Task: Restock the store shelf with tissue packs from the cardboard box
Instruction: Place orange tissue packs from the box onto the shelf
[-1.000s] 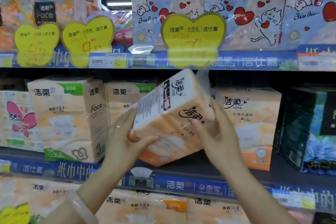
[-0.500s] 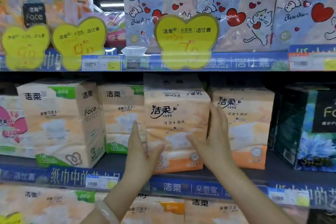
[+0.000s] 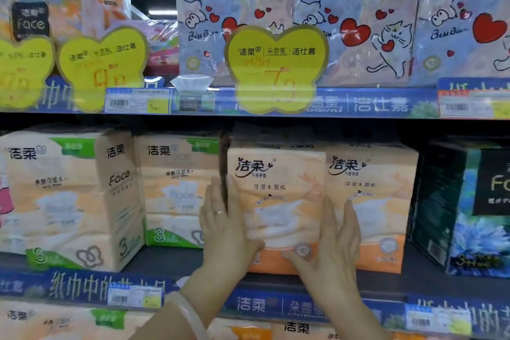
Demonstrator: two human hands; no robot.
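An orange tissue pack [image 3: 276,201] stands upright on the middle shelf [image 3: 171,262], flush beside a matching orange pack [image 3: 378,207] on its right. My left hand [image 3: 225,232] lies flat against the pack's left side and lower front, a ring on one finger. My right hand [image 3: 331,246] presses its lower right front corner, fingers spread. Both hands touch the pack from the front. The cardboard box is out of view.
Beige and green tissue packs [image 3: 176,190] and a larger one [image 3: 69,199] stand to the left. A dark green and blue pack [image 3: 466,207] stands at the right. Blue cat-print packs [image 3: 356,27] and yellow price tags [image 3: 276,63] fill the upper shelf. More packs sit below.
A second ago I held the orange pack tilted in front of the shelf. It then came upright onto the shelf and has slid back and right, against the matching pack.
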